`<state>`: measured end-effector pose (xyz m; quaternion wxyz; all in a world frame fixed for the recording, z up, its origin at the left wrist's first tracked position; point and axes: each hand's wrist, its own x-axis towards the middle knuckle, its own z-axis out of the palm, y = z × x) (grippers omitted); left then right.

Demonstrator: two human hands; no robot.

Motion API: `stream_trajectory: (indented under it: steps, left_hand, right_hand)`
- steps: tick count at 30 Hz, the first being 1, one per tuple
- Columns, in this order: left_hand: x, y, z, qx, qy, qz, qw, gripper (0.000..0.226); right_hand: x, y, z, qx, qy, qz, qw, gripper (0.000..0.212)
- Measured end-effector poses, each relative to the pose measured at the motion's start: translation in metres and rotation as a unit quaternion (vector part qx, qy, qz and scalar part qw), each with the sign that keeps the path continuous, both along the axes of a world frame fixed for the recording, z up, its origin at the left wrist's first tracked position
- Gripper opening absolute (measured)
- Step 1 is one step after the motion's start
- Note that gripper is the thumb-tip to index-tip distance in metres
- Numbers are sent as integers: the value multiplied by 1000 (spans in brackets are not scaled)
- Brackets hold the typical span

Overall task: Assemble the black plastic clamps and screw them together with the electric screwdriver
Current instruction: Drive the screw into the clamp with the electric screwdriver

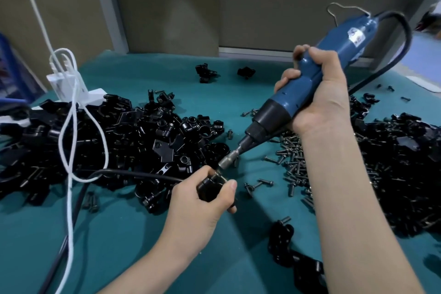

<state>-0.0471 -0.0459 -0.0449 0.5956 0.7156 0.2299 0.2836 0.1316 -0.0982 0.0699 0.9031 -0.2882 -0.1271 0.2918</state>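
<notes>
My left hand [202,200] grips a black plastic clamp [210,187] just above the green table [214,93], fingers and thumb curled round it. My right hand [317,93] holds the blue electric screwdriver [307,79], tilted down to the left. Its metal bit [226,161] touches the top of the clamp, where a screw head shows. Loose dark screws [293,157] lie scattered under my right forearm.
A big heap of black clamp parts [114,141] lies at the left, another heap [401,162] at the right. Assembled clamps [281,238] lie near the front. A white cable [71,141] and charger [64,83] hang at the left; a black cord [133,174] crosses the table.
</notes>
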Motion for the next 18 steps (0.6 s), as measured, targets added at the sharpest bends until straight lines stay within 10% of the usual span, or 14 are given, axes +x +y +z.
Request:
stream_trajectory:
  steps: [18]
  left_hand:
    - [1, -1, -2, -10, 14, 1, 1000, 25]
  right_hand:
    - [-12, 4, 5, -3, -58, 4, 998, 9]
